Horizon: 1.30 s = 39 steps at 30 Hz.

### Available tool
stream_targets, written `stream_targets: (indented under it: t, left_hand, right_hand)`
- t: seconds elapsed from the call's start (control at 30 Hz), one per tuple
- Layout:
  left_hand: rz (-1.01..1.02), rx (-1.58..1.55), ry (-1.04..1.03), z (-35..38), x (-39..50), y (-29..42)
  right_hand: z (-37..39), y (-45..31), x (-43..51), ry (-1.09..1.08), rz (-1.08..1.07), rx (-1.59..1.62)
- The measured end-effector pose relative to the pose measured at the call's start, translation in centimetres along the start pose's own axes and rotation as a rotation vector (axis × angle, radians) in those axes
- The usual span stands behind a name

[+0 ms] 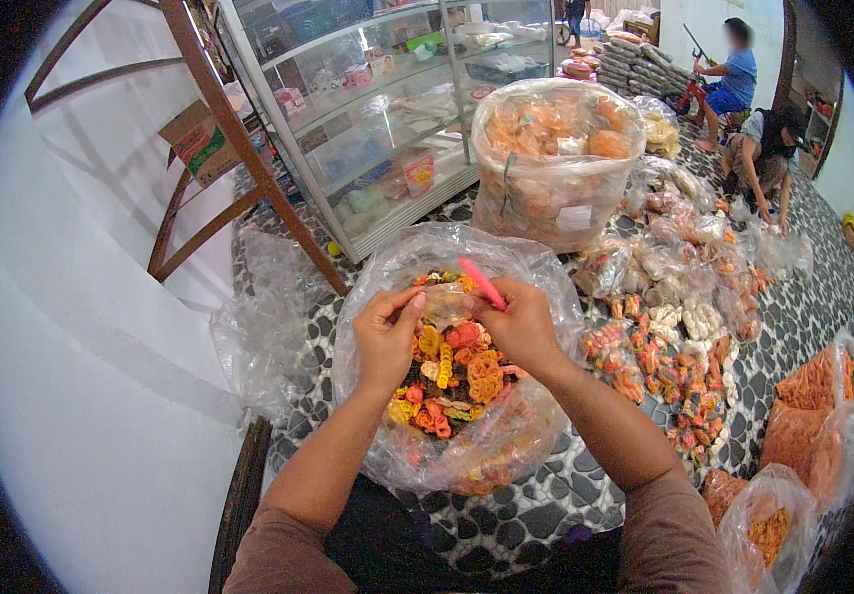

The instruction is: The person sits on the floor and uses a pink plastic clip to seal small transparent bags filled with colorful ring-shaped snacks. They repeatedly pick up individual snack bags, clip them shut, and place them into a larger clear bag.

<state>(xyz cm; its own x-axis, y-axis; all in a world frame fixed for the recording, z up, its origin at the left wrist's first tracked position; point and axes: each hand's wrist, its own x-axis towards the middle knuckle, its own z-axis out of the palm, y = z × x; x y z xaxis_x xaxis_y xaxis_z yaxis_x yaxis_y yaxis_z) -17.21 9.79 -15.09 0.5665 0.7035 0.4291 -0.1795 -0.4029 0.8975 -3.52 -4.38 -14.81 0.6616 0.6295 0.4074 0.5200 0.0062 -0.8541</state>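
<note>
My left hand [388,340] pinches the edge of a small clear plastic bag [445,303], held stretched between both hands. My right hand [514,325] grips a slim pink handled tool [482,284], its ribbed end pointing up and to the left; any working tip is hidden by the fingers. The right fingertips also meet the small bag's other side. Below them stands a large clear plastic sack [546,286] with its mouth rolled wide. Inside lie many curled, crinkled pieces [485,377] in orange, yellow, pink and dark colours; what they are made of I cannot tell.
A tall sack of orange packets [553,193] stands ahead, beside a glass display cabinet [367,119]. Filled plastic bags [683,327] cover the floor at right, with orange bags [802,438] nearer. A wooden frame [249,163] leans at left. One person [757,152] bends over bags; another [731,74] sits beyond.
</note>
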Motion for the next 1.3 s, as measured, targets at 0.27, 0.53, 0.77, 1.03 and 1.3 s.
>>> stream_targets:
  t: [0.27, 0.53, 0.77, 1.03, 1.3]
  left_hand:
    - [-0.239, -0.209, 0.042, 0.1, 0.0, 0.1]
    - [-0.201, -0.059, -0.096, 1.6, -0.7, 0.5]
    - [0.075, 0.209, -0.367, 6.3, -0.2, 2.9]
    - [0.151, 0.284, -0.558, 14.5, -2.0, 6.1]
    - [0.279, 0.472, -0.7, 20.5, -4.3, 8.3]
  right_hand:
    - [-2.7, -1.6, 1.4, 0.001, 0.075, -0.082]
    - [-5.5, -1.2, 8.1, 0.336, 0.083, -0.332]
    - [-8.7, 4.4, 7.7, 0.293, 0.114, -0.103]
    - [-16.6, 22.3, -6.4, 0.582, 0.532, -0.402]
    - [-24.2, 34.1, -19.0, 0.481, 0.828, -0.764]
